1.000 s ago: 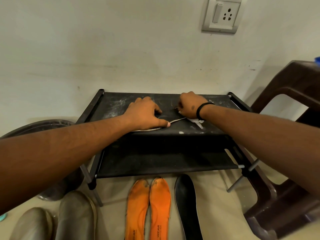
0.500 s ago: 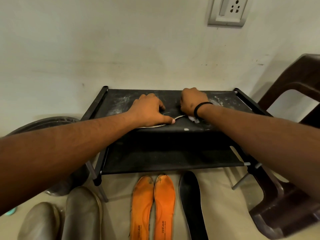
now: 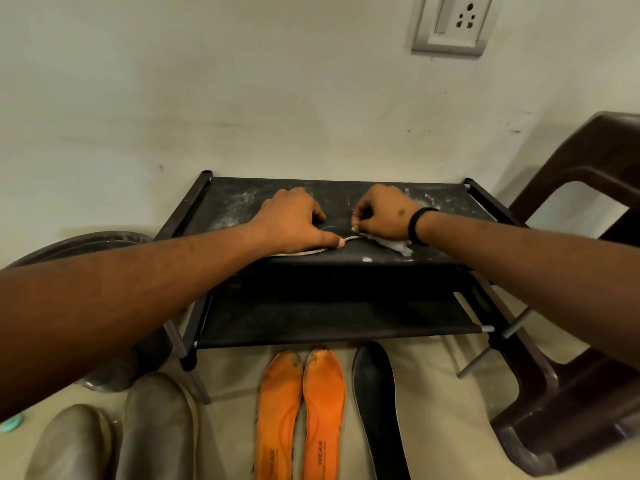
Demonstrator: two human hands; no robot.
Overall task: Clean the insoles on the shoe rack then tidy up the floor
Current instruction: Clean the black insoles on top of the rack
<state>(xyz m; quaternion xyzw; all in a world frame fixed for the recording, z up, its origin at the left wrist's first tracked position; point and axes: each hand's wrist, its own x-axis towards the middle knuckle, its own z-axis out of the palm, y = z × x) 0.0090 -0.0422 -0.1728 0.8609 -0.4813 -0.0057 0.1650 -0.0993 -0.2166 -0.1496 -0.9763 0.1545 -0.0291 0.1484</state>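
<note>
On the top shelf of the black shoe rack (image 3: 446,209) lies a dark insole (image 3: 334,233) with a pale rim. My left hand (image 3: 294,220) presses flat on it, thumb along its near edge. My right hand (image 3: 381,211), a black band on its wrist, has its fingers curled round a white wipe (image 3: 398,247) at the insole's right end. On the floor in front of the rack lie two orange insoles (image 3: 280,410) (image 3: 323,407) side by side and a black insole (image 3: 377,403) to their right.
A brown plastic chair (image 3: 571,410) stands close on the right, beside the rack's leg. Two grey-brown shoes (image 3: 156,427) sit on the floor at bottom left, with a round metal basin (image 3: 86,244) behind them. White dust marks the top shelf. A wall socket (image 3: 453,22) is above.
My right hand has shifted slightly at the insole's right end with the wipe, which now shows more under the wrist. My left hand stays pressed in place.
</note>
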